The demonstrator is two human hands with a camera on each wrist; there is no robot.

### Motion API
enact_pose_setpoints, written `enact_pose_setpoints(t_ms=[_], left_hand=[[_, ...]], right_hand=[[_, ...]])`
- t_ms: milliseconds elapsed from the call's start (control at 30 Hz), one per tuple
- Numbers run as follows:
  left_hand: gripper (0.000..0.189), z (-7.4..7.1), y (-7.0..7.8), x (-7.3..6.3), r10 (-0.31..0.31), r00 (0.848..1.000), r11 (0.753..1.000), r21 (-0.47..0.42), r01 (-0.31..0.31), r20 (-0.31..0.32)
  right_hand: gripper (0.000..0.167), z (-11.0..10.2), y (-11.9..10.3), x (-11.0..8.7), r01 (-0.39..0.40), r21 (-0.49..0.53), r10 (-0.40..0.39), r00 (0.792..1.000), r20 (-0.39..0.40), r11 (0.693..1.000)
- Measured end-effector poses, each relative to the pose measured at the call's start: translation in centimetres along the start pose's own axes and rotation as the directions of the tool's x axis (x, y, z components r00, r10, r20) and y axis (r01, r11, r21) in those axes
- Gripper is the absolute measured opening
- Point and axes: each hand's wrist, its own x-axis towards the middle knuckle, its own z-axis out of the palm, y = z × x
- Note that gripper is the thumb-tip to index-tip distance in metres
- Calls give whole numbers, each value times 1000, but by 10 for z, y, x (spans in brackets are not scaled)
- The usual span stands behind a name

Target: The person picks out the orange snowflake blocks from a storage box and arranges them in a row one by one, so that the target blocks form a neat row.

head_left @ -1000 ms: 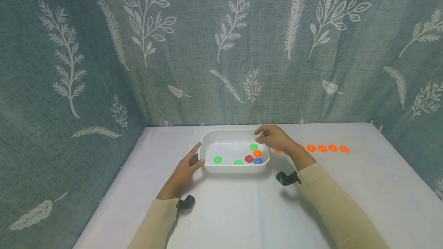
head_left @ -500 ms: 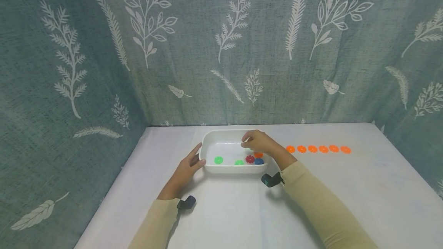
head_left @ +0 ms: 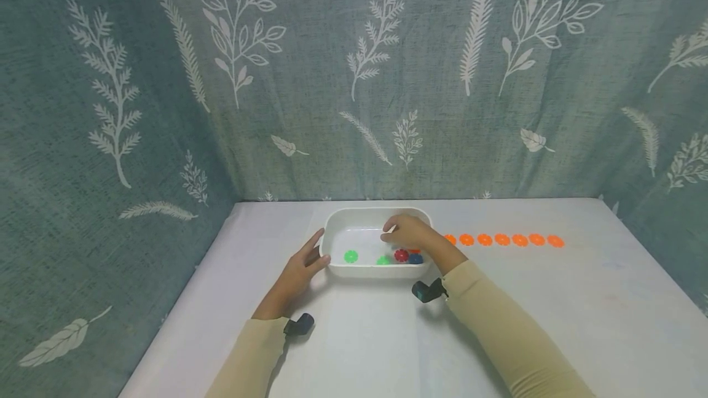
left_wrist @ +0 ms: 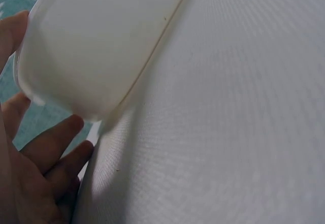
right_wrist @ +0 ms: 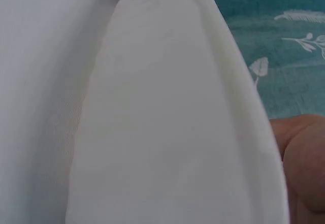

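Note:
A white plastic tray (head_left: 376,271) sits on the table. My left hand (head_left: 295,275) holds its left end, the thumb at the rim near the front corner and the fingers against the outer wall. My right hand (head_left: 412,232) reaches over the right side into the tray, fingers bent downward. What lies under its fingertips is hidden. Small notched plastic discs lie in the tray: a green disc (head_left: 351,257) at left, another green disc (head_left: 383,260) near the front wall, a red disc (head_left: 401,255) and a blue disc (head_left: 415,259). An orange disc (head_left: 414,251) is mostly covered by the right hand.
A row of several orange discs (head_left: 502,239) runs along the white table (head_left: 365,336) to the right of the tray, partly behind the right forearm. A patterned green curtain (head_left: 310,97) hangs behind and at the sides.
My right hand has moved left and down from the tray's right rim into the tray, covering the green disc at the back right and most of the orange one. My left hand stays put.

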Motion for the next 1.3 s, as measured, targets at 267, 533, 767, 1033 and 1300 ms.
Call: enact_pose_setpoints(t_ms=[267,533,767,1033,1300], left_hand=[[71,0,2,0,-2,1000,1000,29,2,-2],[72,0,0,0,-5,1000,999,35,5,-7],[71,1,2,-1,-10,1000,999,33,11,-9],[71,-2,2,-3,5,1000,1000,15,-5,5],[71,-1,2,-1,-4,1000,1000,25,4,3]], right_hand=[[31,7,-4,1,39,115,-38,999,-5,993],[29,18,-6,3,80,257,-85,996,11,963],[25,18,0,6,38,248,-29,999,-37,968],[32,17,-1,3,-73,-53,71,997,-39,996],[29,20,-2,3,-198,-175,189,980,-66,965]])
